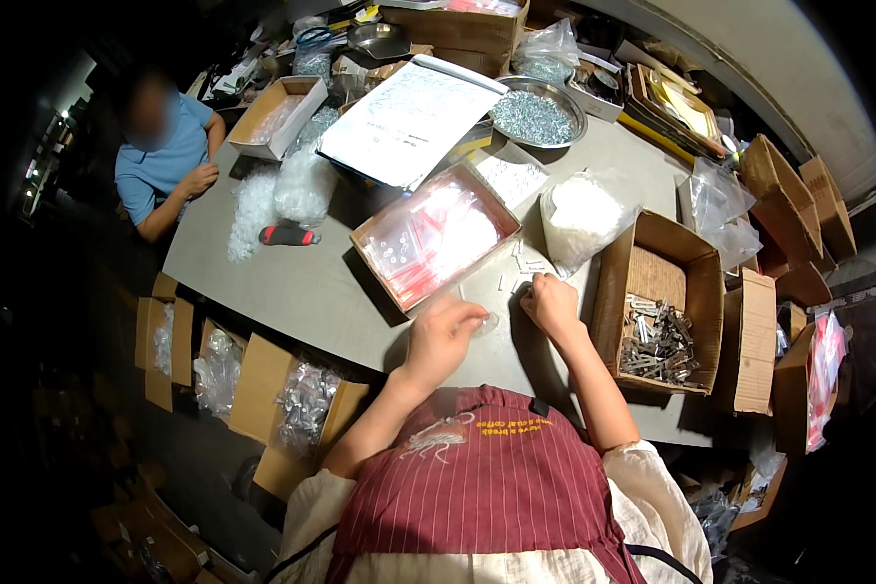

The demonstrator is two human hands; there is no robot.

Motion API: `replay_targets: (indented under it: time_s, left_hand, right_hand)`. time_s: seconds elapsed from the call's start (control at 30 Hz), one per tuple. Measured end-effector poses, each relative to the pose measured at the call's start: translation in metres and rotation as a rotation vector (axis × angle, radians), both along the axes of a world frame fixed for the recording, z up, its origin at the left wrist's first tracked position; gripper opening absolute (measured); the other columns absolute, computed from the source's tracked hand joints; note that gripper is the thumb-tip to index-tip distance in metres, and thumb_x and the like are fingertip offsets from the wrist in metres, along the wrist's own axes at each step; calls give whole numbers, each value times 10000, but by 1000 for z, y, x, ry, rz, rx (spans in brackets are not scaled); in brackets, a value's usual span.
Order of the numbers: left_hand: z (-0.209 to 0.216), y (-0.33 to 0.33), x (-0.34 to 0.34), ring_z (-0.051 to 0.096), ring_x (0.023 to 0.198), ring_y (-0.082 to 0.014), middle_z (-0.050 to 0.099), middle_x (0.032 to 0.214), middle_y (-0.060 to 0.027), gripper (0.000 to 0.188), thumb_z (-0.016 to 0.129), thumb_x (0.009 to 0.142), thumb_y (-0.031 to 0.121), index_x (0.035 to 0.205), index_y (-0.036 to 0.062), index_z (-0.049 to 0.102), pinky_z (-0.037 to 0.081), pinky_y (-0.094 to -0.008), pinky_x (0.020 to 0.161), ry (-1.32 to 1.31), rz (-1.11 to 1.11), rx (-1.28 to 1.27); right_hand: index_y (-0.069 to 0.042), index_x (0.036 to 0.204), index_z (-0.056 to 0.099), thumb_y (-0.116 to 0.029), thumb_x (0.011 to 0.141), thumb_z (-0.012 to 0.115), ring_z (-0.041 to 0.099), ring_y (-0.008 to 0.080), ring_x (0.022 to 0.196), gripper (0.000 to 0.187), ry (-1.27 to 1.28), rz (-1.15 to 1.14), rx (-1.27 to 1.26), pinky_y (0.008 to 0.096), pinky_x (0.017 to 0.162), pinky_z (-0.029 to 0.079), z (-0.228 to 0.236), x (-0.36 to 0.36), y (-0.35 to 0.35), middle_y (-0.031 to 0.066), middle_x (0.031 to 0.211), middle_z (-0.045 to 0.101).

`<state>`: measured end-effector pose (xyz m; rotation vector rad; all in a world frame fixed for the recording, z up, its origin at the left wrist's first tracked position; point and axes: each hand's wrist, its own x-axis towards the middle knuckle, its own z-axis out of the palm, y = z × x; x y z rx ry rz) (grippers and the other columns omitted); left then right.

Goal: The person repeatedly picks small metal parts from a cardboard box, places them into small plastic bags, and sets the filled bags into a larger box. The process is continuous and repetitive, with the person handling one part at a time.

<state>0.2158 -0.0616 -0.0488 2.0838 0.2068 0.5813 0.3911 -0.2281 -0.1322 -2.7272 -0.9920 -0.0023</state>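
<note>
My left hand point(444, 339) is closed in a pinch on a small clear plastic bag point(488, 324), just above the table near its front edge. My right hand point(553, 306) has its fingers pressed together beside several small white strips point(528, 263) scattered on the table. What those fingertips hold, if anything, is hidden. Ahead of my left hand lies a shallow cardboard box point(368, 241) filled with clear, red-edged plastic bags point(438, 229). Beyond the strips stands a clear bag of white pieces point(582, 219).
To the right, a cardboard box point(608, 302) contains metal clips point(660, 341). A steel bowl point(579, 122) of small metal parts sits behind, near a clipboard with papers point(409, 122). A red-and-black tool handle point(289, 236) lies left. Someone in blue point(165, 161) sits at the far left.
</note>
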Motion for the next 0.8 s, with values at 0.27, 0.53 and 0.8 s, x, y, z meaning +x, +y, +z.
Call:
replay_targets:
  time_s: [0.27, 0.53, 0.8]
  left_hand:
    - [5, -9, 3, 635, 828, -309, 636, 863, -99, 227, 805, 740, 114, 906, 41, 669, 510, -405, 734, -9, -106, 149]
    - [12, -18, 11, 597, 954, -351, 616, 1006, -127, 348, 749, 751, 51, 1078, 49, 628, 495, -422, 819, -63, -251, 198]
    - [16, -29, 14, 570, 1063, -390, 588, 1135, -166, 479, 692, 740, -14, 1206, 45, 598, 490, -450, 882, -34, -353, 232]
  right_hand:
    - [-74, 924, 638, -100, 753, 726, 637, 271, 739, 194, 85, 469, 507, 372, 675, 515, 135, -42, -18, 64, 853, 642]
    - [-75, 1079, 679, -57, 720, 683, 585, 287, 1085, 359, 12, 555, 499, 477, 1051, 388, 157, -43, -48, 52, 1048, 653]
    - [-158, 1121, 723, -115, 648, 660, 434, 306, 1377, 480, 214, 566, 213, 631, 1207, 86, 138, -63, -60, 41, 1222, 656]
